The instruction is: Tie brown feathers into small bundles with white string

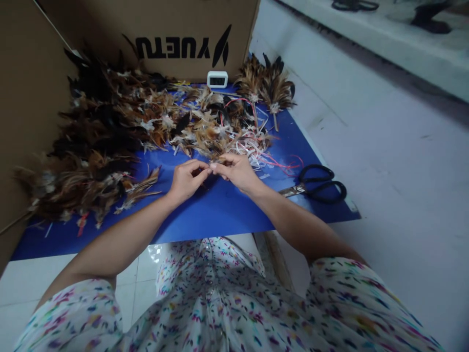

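Note:
My left hand [187, 180] and my right hand [236, 172] meet over the blue tabletop [216, 215], thumbs and forefingers pinched together with the tips touching. Whatever lies between the fingertips is too small and hidden to name. Just beyond my hands spreads a heap of loose brown and cream feathers [205, 129]. Beside my right hand is a tangle of white and pink strips [252, 146]. Scissors [311, 186] with black handles lie to the right of my right wrist, their blades partly behind my forearm.
Bundled brown and black feathers [98, 122] cover the table's left side. Two feather bunches [274, 85] rest at the back right. A small white digital clock [217, 79] stands before a cardboard box [176, 19]. A pale wall [384, 146] borders the right side.

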A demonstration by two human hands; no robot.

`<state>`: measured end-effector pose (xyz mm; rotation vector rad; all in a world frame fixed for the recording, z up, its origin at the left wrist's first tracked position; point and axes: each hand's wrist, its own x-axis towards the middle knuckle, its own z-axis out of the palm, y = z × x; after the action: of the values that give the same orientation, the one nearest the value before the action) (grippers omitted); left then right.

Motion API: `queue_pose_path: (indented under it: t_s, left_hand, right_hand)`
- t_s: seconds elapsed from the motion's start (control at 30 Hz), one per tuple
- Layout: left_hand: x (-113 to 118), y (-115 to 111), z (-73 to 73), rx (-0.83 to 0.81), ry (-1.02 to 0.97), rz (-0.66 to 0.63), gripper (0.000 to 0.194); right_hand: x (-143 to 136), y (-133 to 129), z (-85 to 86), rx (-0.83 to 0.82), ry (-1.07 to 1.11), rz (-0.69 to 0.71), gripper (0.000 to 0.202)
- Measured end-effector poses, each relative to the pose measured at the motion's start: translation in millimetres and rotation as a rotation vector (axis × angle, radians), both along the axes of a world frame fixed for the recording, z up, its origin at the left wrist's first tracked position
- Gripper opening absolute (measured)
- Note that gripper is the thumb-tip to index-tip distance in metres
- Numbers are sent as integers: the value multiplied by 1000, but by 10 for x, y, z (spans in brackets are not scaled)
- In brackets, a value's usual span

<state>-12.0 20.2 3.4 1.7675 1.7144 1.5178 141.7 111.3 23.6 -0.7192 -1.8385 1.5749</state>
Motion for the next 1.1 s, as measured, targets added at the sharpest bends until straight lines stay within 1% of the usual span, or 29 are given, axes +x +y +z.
queue_pose_path:
  t_s: [0.1, 0.2, 0.33, 0.4, 0.43, 0.47, 0.53, 0.57, 0.63, 0.7, 0.73, 0.83, 0.9, 0.97, 1.03, 1.1]
  left_hand:
    - [-6, 6, -4, 48, 72, 21, 13]
    - [-23, 8, -13, 124, 205, 29, 10]
    - [-64, -2, -31, 245, 443, 30, 11]
    - [-77, -10, -23, 259, 512, 26, 14]
    - [-80, -13, -13, 252, 516, 24, 16]
    - [-81, -14, 0, 238, 495, 27, 16]
    - [-80, -9, 29, 184, 386, 51, 16]
    - [-80, -2, 40, 141, 303, 69, 15]
    - [-84, 21, 48, 39, 90, 96, 17]
    - [-92, 49, 39, -52, -139, 101, 21]
    - [-95, 63, 31, -81, -243, 98, 23]
    - [-97, 92, 19, -111, -470, 91, 31]
    - [-91, 100, 24, -108, -556, 85, 36]
    - [-83, 104, 36, -110, -609, 79, 39]
    - [-74, 105, 48, -110, -640, 73, 40]
    - [-67, 105, 57, -110, -656, 69, 39]
  right_hand:
    - [6, 25, -19, 88, -37, -39, 32]
    - [6, 47, -36, 153, -70, -89, 28]
    - [-6, 30, -41, 100, -79, -75, 31]
    - [-2, 17, -18, 47, -73, -47, 34]
    - [7, 19, 0, 28, -71, -23, 35]
    - [22, 30, 21, 17, -65, 3, 35]
    - [67, 80, 58, 41, -45, 32, 34]
    - [95, 118, 71, 81, -35, 20, 32]
    - [156, 203, 80, 218, -56, -48, 23]
    - [209, 270, 72, 379, -152, -100, 10]
    - [228, 287, 66, 450, -217, -103, 8]
    - [245, 272, 58, 598, -414, -40, 10]
    - [229, 232, 59, 654, -526, -5, 5]
    - [206, 201, 60, 676, -614, 1, 2]
    - [191, 192, 60, 675, -659, 10, 4]
    - [190, 201, 62, 658, -653, 30, 9]
